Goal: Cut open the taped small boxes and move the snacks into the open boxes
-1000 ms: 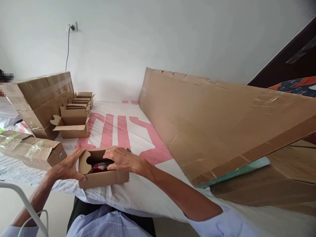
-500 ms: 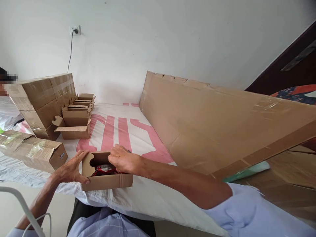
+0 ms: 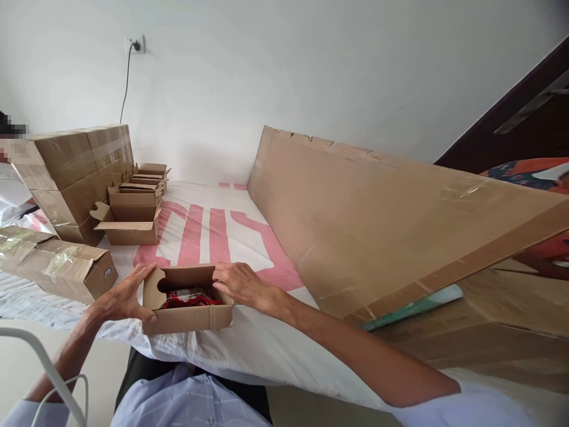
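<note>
In front of me a small open cardboard box (image 3: 186, 320) stands near the edge of the cloth-covered surface. Red, shiny packets (image 3: 191, 296) lie inside it. My left hand (image 3: 127, 296) clasps the box's left end, thumb on the front wall and fingers at the back corner. My right hand (image 3: 242, 284) is at the opposite end, its bent fingers over the rim there; the fingertips are partly hidden. No packet shows in either hand.
Open cardboard boxes (image 3: 133, 233) stand in a row at the left, beside stacked taped cartons (image 3: 71, 160). A long taped carton (image 3: 66, 267) lies nearer. A large cardboard panel (image 3: 400, 225) slants along the right. Other people are partly visible at both sides.
My right hand has drawn up and right, out of the box's inside to its right end, uncovering more of the red packets. The left hand keeps its hold.
</note>
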The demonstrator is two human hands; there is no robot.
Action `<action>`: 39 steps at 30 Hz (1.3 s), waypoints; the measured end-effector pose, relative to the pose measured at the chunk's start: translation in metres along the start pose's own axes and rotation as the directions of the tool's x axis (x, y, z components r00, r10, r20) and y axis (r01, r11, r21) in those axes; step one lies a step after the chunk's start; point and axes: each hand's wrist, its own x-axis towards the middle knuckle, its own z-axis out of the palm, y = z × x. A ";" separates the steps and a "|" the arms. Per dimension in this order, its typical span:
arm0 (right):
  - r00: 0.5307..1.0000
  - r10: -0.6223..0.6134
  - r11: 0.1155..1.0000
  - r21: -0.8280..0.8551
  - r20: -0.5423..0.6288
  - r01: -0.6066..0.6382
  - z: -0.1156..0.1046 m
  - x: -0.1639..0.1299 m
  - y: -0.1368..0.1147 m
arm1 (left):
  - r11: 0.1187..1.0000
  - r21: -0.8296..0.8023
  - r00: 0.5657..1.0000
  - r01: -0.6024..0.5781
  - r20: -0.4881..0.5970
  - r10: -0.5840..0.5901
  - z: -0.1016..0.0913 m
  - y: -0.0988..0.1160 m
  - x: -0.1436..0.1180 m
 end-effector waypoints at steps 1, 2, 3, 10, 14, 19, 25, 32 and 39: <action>0.998 -0.004 0.998 -0.067 0.059 0.008 -0.004 0.006 -0.008 | 1.000 0.004 1.000 0.005 -0.002 -0.005 0.000 0.000 0.000; 0.993 -0.025 0.992 -0.123 0.116 0.039 -0.009 0.012 -0.016 | 1.000 0.008 1.000 0.010 -0.006 -0.010 0.000 0.000 0.000; 0.985 -0.053 0.984 -0.159 0.167 0.080 -0.013 0.019 -0.023 | 1.000 0.011 1.000 0.015 -0.012 -0.015 -0.001 0.000 0.000; 0.909 -0.160 0.987 0.059 0.385 0.149 -0.030 0.043 -0.034 | 1.000 -0.003 1.000 -0.013 -0.019 0.013 -0.001 0.002 -0.001; 0.901 -0.131 0.991 0.030 0.413 0.130 -0.024 0.040 -0.031 | 0.998 -0.014 0.997 -0.066 0.050 0.067 -0.004 0.009 0.000; 0.935 -0.074 0.992 -0.066 0.347 0.103 -0.016 0.037 -0.033 | 0.997 0.077 0.989 -0.032 0.145 0.020 -0.010 0.022 0.001; 0.984 -0.011 0.990 0.140 0.177 -0.014 -0.038 0.024 -0.024 | 0.992 0.109 0.994 -0.055 0.102 0.044 -0.011 0.029 -0.002; 0.996 0.063 0.736 0.676 -0.055 -0.010 -0.083 -0.001 0.000 | 0.990 0.119 0.996 0.075 0.042 -0.081 -0.013 0.014 -0.006; 0.957 0.209 0.569 0.821 -0.199 0.047 -0.101 0.001 0.031 | 0.999 -0.034 0.997 -0.040 -0.072 0.038 -0.030 0.018 -0.003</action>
